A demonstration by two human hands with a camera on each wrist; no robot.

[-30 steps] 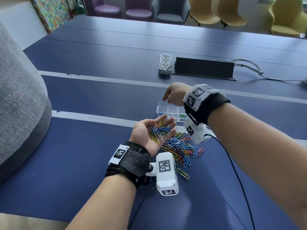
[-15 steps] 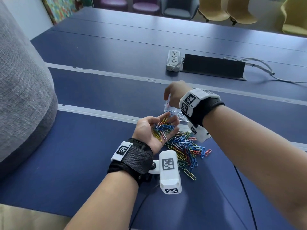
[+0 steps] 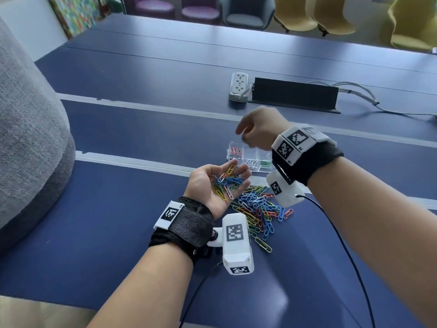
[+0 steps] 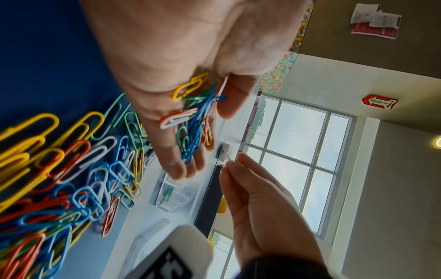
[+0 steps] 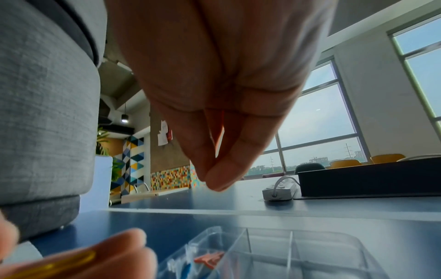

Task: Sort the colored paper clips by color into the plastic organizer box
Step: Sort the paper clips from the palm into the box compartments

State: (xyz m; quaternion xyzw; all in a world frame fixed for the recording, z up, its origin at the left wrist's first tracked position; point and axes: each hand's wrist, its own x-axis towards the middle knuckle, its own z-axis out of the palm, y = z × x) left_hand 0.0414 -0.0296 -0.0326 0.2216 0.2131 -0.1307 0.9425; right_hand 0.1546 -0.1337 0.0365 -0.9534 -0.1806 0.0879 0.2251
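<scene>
The clear plastic organizer box (image 3: 248, 159) is the landmark here, sitting on the blue table (image 3: 118, 221) with only a few clips in it: some red ones in its far-left compartment, a blue one or two just nearer, white ones in the middle and green ones toward its right end. Directly above the box hangs the right hand (image 3: 257, 129), thumb and forefinger pressed tip to tip; the left wrist view shows a thin pale sliver at those fingertips (image 4: 229, 166) that may be a white clip, but whether anything is really pinched cannot be told for certain. On the near side of the box, the left hand (image 3: 212, 185) lies palm up with fingers relaxed and spread, cradling a mixed handful of paper clips (image 3: 228, 182) in blue, yellow, green, red and white. Nearer still from the box, and slightly to its right, a much larger loose pile of clips (image 3: 257, 209) lies unsorted on the table. Judging by the thin contents of the compartments against the handful and the pile, the sorting looks to be at an early stage, with most clips yet to be placed.
</scene>
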